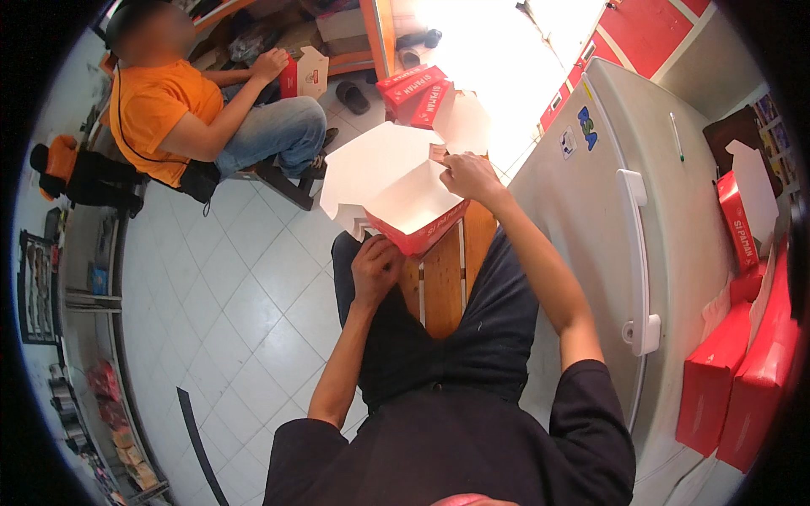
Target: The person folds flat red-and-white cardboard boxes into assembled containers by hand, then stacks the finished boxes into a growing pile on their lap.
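Observation:
A red-and-white cardboard food box stands on the wooden bench between my knees, its white inside facing up and its large lid flap raised at the far left. My left hand is closed at the near left corner, fingers bent against the red wall below a loose side tab. At the far right corner my right hand pinches the box's edge beside a small folded tab. The fingertips of both hands are partly hidden.
Several red boxes lie beyond the bench. On the left a seated person in orange holds another red box. A white chest freezer stands close at my right, with red boxes beyond it.

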Demonstrator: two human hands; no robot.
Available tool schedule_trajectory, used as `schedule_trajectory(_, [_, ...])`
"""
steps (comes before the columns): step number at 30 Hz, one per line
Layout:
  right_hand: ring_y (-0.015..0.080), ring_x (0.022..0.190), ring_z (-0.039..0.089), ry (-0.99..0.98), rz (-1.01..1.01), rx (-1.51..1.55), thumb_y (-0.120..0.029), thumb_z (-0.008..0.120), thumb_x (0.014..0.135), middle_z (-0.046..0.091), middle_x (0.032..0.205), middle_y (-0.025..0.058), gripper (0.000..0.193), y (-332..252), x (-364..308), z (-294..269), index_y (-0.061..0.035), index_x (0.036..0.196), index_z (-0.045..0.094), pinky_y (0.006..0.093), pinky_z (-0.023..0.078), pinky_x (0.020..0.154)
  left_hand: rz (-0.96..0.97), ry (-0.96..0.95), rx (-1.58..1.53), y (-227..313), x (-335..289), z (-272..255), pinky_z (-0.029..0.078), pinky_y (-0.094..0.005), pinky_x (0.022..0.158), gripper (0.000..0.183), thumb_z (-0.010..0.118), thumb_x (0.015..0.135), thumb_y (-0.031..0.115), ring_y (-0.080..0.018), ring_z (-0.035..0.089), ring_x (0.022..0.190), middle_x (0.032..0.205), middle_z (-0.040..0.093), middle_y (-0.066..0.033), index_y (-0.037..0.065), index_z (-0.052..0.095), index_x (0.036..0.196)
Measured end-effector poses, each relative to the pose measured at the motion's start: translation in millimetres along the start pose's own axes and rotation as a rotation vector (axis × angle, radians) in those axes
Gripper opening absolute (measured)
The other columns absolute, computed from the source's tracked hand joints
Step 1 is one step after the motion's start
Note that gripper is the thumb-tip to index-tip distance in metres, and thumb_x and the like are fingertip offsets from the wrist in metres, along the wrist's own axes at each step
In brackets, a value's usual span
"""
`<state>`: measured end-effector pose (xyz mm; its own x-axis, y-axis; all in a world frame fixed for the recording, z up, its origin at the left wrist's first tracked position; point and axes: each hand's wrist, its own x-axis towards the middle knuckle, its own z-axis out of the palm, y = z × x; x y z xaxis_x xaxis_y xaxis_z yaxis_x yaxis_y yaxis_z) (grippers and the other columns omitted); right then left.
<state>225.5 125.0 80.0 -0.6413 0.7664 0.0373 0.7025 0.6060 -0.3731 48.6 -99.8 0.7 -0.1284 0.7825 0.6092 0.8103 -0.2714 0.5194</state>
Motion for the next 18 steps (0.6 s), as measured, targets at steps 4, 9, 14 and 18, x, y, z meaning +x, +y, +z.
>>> schedule_trajectory(4, [0.0364, 0.097, 0.068, -0.065, -0.009, 0.046, -0.018, 0.056, 0.083, 0.071, 0.093, 0.0224, 0.024, -7.2, 8.4, -4.3, -0.0021, 0.095, 0.07, 0.0494, 0.053, 0.086, -0.024, 0.025, -0.04, 2.5, -0.5, -1.5, 0.055, -0.04, 0.09, 0.019, 0.081, 0.072, 0.003, -0.0314, 0.069, 0.101, 0.099, 0.074, -0.0093, 0.005, 0.076, 0.091])
schedule_trajectory(9, [0.0369, 0.1, 0.068, -0.091, -0.021, -0.047, -0.025, 0.066, 0.085, 0.071, 0.1, 0.0207, 0.034, 6.3, 5.0, 4.8, -0.0061, 0.113, 0.068, 0.0489, 0.053, 0.088, -0.002, 0.051, -0.045, 7.7, 3.8, 0.2, 0.056, -0.0377, 0.088, 0.018, 0.082, 0.072, 0.003, -0.0296, 0.069, 0.099, 0.097, 0.073, -0.0068, 0.006, 0.077, 0.089])
schedule_trajectory(14, [0.0345, 0.105, 0.068, -0.163, 0.113, -0.097, -0.008, 0.063, 0.08, 0.069, 0.115, 0.0159, 0.054, 1.6, 1.8, -1.7, -0.0077, 0.134, 0.059, 0.046, 0.055, 0.089, 0.019, 0.062, -0.025, 7.7, 2.8, -3.4, 0.056, -0.0371, 0.085, 0.018, 0.085, 0.072, 0.007, -0.0283, 0.069, 0.096, 0.095, 0.073, -0.007, 0.006, 0.077, 0.088])
schedule_trajectory(18, [0.0335, 0.107, 0.068, -0.097, 0.2, -0.112, -0.008, 0.062, 0.081, 0.069, 0.114, 0.0164, 0.071, 13.5, 5.9, 12.8, -0.0124, 0.15, 0.045, 0.0458, 0.055, 0.089, 0.009, 0.008, -0.06, 16.3, 11.2, -7.9, 0.056, -0.0364, 0.078, 0.018, 0.087, 0.072, 0.012, -0.0266, 0.068, 0.09, 0.092, 0.073, -0.0069, 0.005, 0.075, 0.083])
